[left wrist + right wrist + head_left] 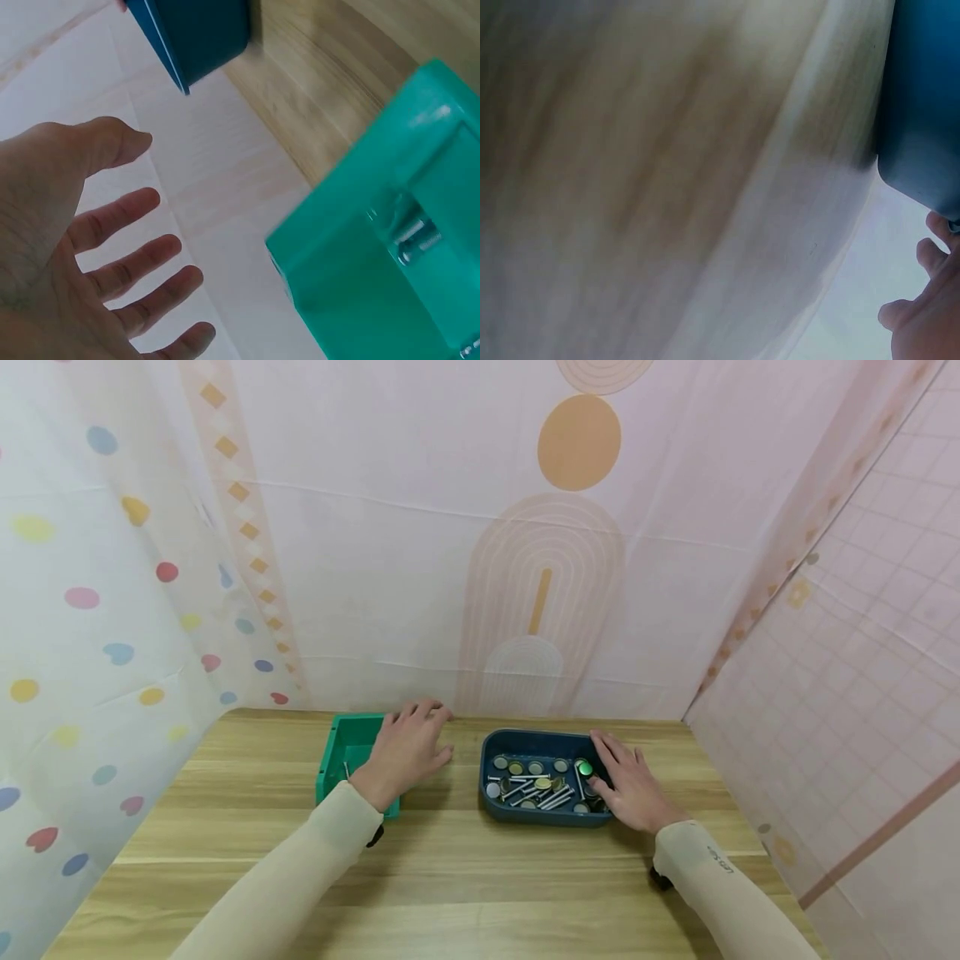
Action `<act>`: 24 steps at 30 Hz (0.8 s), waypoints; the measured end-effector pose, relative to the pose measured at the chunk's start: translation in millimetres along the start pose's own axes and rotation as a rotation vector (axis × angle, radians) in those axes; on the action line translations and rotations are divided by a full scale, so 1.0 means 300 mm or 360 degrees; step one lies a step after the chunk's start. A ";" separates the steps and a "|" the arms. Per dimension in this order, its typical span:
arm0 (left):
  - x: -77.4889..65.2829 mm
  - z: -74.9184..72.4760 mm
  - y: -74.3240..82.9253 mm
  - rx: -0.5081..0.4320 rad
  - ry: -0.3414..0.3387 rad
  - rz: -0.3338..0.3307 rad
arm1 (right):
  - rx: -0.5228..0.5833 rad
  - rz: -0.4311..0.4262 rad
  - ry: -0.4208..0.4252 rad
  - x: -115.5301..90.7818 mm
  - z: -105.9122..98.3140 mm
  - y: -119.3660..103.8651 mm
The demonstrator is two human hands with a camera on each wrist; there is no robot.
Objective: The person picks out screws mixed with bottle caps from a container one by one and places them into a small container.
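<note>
My left hand (405, 752) hovers over the right side of a green plastic bin (327, 768). In the left wrist view, its fingers (154, 296) are spread and loosely bent, with nothing between them. A metal screw (418, 238) lies in that bin. My right hand (632, 785) is at the right end of a dark blue bin (551, 818), fingers extended along the rim and thumb reaching over the inside. A green bottle cap (586, 768) lies right by the thumb tip. Long screws (555, 797) and several bottle caps (536, 768) fill the blue bin.
Both bins stand on a wooden table (480, 893), the green one left of the blue one with a gap between them. A patterned curtain (375, 568) hangs behind the table's back edge and along both sides.
</note>
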State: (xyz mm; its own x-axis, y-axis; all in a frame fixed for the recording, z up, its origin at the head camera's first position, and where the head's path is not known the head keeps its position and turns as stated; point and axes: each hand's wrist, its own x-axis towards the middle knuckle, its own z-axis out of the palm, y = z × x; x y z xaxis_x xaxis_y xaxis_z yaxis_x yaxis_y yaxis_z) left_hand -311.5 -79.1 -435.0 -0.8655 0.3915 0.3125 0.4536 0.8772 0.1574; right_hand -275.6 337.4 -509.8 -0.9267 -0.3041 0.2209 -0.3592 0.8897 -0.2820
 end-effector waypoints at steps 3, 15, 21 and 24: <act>0.012 0.012 0.027 0.0011 -0.0015 0.0065 | -0.0004 -0.0003 -0.0001 0.000 -0.002 0.000; 0.068 0.042 0.186 -0.0005 -0.0200 0.0309 | -0.0002 0.0009 -0.0007 -0.007 -0.005 0.010; 0.098 0.065 0.251 0.0028 -0.0337 0.0397 | 0.0009 0.0027 -0.0013 -0.014 -0.006 0.011; 0.114 0.075 0.284 0.0032 -0.0409 0.0410 | 0.0005 0.0036 -0.0018 -0.014 -0.006 0.013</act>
State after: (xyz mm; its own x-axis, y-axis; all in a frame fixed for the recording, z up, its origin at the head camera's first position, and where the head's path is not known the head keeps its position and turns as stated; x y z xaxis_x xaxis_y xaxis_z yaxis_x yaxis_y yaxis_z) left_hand -307.3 15.3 -431.9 -0.7497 0.6551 0.0935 0.6616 0.7450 0.0852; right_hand -272.8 342.8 -510.1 -0.9357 -0.2878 0.2040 -0.3385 0.8953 -0.2896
